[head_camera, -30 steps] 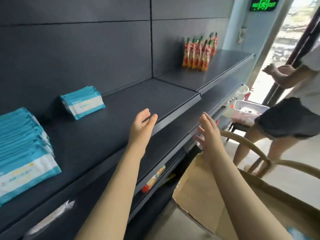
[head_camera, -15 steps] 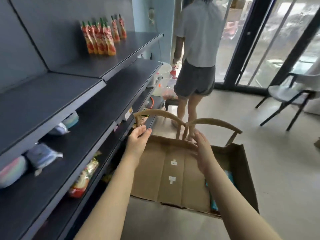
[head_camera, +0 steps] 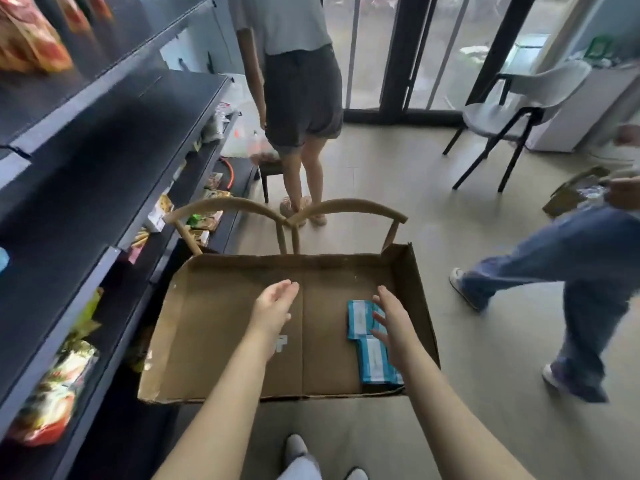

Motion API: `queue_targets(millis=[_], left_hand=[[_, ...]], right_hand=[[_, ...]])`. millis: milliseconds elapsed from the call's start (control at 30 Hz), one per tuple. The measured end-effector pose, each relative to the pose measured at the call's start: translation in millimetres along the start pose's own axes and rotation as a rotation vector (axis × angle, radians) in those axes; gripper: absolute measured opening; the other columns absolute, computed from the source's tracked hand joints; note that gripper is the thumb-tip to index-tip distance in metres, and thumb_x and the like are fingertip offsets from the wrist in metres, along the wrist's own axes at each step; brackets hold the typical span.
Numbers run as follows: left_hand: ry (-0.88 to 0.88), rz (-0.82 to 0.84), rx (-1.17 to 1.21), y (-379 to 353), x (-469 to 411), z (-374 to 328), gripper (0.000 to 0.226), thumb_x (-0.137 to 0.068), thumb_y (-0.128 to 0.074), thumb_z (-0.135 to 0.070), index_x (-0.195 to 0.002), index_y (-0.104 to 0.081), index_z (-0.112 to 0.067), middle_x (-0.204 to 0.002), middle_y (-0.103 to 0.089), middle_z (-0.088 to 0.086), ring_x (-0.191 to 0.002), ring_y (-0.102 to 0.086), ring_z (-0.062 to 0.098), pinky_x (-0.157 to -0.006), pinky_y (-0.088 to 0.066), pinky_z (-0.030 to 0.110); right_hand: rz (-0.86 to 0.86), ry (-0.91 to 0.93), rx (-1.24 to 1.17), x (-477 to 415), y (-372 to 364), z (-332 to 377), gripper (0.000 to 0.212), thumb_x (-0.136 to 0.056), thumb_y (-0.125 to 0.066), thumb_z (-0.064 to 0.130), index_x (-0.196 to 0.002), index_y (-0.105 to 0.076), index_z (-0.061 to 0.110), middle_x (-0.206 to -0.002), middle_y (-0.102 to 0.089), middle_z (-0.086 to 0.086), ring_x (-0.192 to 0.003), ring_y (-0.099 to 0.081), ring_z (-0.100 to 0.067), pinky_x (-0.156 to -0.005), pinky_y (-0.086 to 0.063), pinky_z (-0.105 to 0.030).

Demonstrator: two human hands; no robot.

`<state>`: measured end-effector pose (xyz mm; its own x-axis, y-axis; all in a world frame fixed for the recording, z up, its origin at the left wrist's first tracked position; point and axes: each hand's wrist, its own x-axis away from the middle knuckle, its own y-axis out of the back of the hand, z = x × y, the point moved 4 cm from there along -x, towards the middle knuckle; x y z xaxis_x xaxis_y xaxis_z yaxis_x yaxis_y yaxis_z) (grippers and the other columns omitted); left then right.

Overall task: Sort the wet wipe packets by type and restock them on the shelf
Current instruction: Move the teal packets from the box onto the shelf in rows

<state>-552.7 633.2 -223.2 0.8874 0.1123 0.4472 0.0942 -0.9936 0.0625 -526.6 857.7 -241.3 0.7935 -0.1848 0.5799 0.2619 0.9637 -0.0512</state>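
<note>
From the head camera (the only view here), a shallow cardboard box (head_camera: 214, 323) sits on the seat of a wooden chair (head_camera: 346, 206) whose curved back rises behind the box's far wall. The wet wipe packets (head_camera: 360, 318), teal with white labels, lie flat in the box's right part, close to its right wall; one lies nearer the far side and another (head_camera: 375, 363) nearer the front edge, touching each other.

The left hand (head_camera: 273, 306) hovers over the bare middle of the box, fingers straight and together, its grip wide and holding nothing. The right hand (head_camera: 391, 320) is over the packets with fingers spread, its grip also wide; whether the fingertips touch the packets cannot be told.

The dark shelf (head_camera: 86, 161) runs along the left, its upper boards mostly bare here, with blurred snack bags (head_camera: 52, 393) on the lower levels. On the floor (head_camera: 398, 168) beyond the chair stands a person in shorts (head_camera: 301, 91), back turned; a person in jeans (head_camera: 571, 258) is mid-stride at the right. A grey chair (head_camera: 519, 105) stands by the glass doors.
</note>
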Motion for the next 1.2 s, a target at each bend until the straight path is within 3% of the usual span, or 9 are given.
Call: queue_targets(millis=[267, 367, 433, 633, 733, 833, 1000, 1100, 1200], left_hand=[[0.228, 0.088, -0.100, -43.3, -61.7, 54.6, 0.040, -0.094, -0.061, -0.040, -0.129, -0.057, -0.021, -0.129, -0.058, -0.001, -0.120, -0.055, 0.018, -0.104, -0.047, 0.039], [0.310, 0.111, -0.151, -60.1, -81.9, 80.4, 0.043, -0.095, -0.060, -0.040, -0.132, -0.055, -0.018, -0.129, -0.058, 0.000, -0.120, -0.054, 0.019, -0.103, -0.047, 0.038], [0.370, 0.122, -0.186, -71.3, -96.1, 98.3, 0.045, -0.095, -0.059, -0.042, -0.134, -0.054, -0.019, -0.131, -0.057, -0.001, -0.121, -0.054, 0.019, -0.103, -0.047, 0.038], [0.495, 0.088, -0.218, -111.9, -149.1, 146.3, 0.045, -0.095, -0.058, -0.043, -0.134, -0.052, -0.021, -0.132, -0.056, -0.001, -0.120, -0.053, 0.017, -0.103, -0.046, 0.037], [0.539, 0.070, -0.218, -136.6, -175.6, 170.9, 0.047, -0.095, -0.058, -0.043, -0.137, -0.051, -0.021, -0.134, -0.054, -0.002, -0.122, -0.052, 0.017, -0.104, -0.045, 0.037], [0.568, 0.071, -0.241, -163.4, -198.2, 193.6, 0.047, -0.096, -0.058, -0.040, -0.138, -0.050, -0.020, -0.132, -0.053, -0.004, -0.121, -0.051, 0.015, -0.099, -0.044, 0.032], [0.596, 0.052, -0.260, -195.5, -232.1, 231.4, 0.055, -0.096, -0.061, -0.034, -0.145, -0.043, -0.017, -0.145, -0.049, 0.001, -0.127, -0.049, 0.015, -0.105, -0.041, 0.033], [0.623, 0.045, -0.226, -209.4, -241.7, 244.5, 0.060, -0.097, -0.061, -0.029, -0.150, -0.035, -0.016, -0.148, -0.045, 0.000, -0.128, -0.049, 0.015, -0.093, -0.040, 0.022], [0.631, -0.003, -0.192, -215.8, -245.9, 252.7, 0.056, -0.096, -0.062, -0.025, -0.147, -0.039, -0.015, -0.134, -0.053, -0.002, -0.105, -0.054, 0.008, -0.071, -0.042, 0.013]], right_hand=[[-0.142, -0.192, 0.003, -49.1, 33.9, -34.8, 0.059, -0.102, -0.041, 0.053, -0.150, -0.039, 0.019, -0.150, -0.044, -0.001, -0.135, -0.043, -0.020, -0.113, -0.034, -0.042], [-0.195, -0.246, -0.011, -71.6, 50.0, -44.0, 0.038, -0.107, -0.036, 0.040, -0.135, -0.048, 0.018, -0.110, -0.060, 0.006, -0.095, -0.055, -0.007, -0.096, -0.038, -0.032], [-0.222, -0.279, -0.007, -89.6, 60.6, -49.0, 0.041, -0.107, -0.035, 0.036, -0.139, -0.047, 0.014, -0.093, -0.053, 0.010, -0.089, -0.050, -0.007, -0.089, -0.037, -0.031], [-0.217, -0.388, 0.041, -177.6, 94.2, -70.7, 0.046, -0.107, -0.033, 0.039, -0.142, -0.046, 0.012, -0.105, -0.054, 0.004, -0.100, -0.047, -0.012, -0.090, -0.036, -0.031], [-0.163, -0.413, 0.097, -227.1, 106.7, -87.6, 0.050, -0.106, -0.035, 0.042, -0.147, -0.042, 0.014, -0.130, -0.053, 0.003, -0.113, -0.048, -0.013, -0.097, -0.035, -0.031], [-0.128, -0.448, 0.141, -267.1, 116.5, -111.8, 0.051, -0.105, -0.037, 0.045, -0.148, -0.041, 0.017, -0.126, -0.049, 0.008, -0.113, -0.048, -0.009, -0.093, -0.039, -0.028], [-0.095, -0.470, 0.198, -309.8, 127.4, -151.0, 0.052, -0.102, -0.044, 0.047, -0.147, -0.045, 0.020, -0.144, -0.054, 0.000, -0.128, -0.053, -0.020, -0.113, -0.039, -0.044], [-0.144, -0.466, 0.246, -319.7, 130.5, -162.1, 0.049, -0.102, -0.047, 0.042, -0.146, -0.046, 0.019, -0.141, -0.055, 0.001, -0.129, -0.052, -0.020, -0.112, -0.040, -0.041], [-0.178, -0.407, 0.327, -321.8, 130.2, -169.4, 0.048, -0.102, -0.050, 0.037, -0.145, -0.048, 0.015, -0.143, -0.054, -0.002, -0.130, -0.051, -0.020, -0.111, -0.040, -0.036]])
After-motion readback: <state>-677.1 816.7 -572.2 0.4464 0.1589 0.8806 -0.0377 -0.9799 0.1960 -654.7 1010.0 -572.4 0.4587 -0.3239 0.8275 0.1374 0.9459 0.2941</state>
